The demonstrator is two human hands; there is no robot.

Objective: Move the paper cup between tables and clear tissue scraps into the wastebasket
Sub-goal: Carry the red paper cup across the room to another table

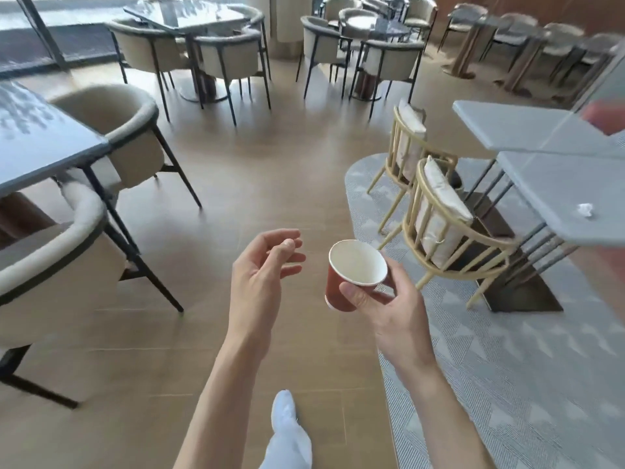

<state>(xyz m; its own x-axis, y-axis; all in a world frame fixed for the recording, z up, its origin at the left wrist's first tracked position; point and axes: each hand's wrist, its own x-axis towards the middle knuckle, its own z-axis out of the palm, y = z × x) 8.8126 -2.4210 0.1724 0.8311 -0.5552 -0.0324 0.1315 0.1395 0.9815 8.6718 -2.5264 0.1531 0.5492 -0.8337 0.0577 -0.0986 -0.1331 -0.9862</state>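
**Paper cup carried in right hand; tissue scrap on grey surface**

The right hand (389, 299) grips the paper cup (351, 275) by its red wall, thumb across the front and fingers curled behind. The cup is tilted, its white interior facing the camera, and is held in the air above the wooden floor (253, 164). The left hand (260, 275) holds nothing; its fingers are loosely curled, palm turned inward, just beside the cup without touching it. A crumpled tissue scrap (585, 210) lies on the grey surface (548, 184) at right, well apart from both hands. Two gold-framed chairs (443, 214) stand beside that surface on a patterned rug (507, 367). A red blurred object at the right edge is possibly another cup.
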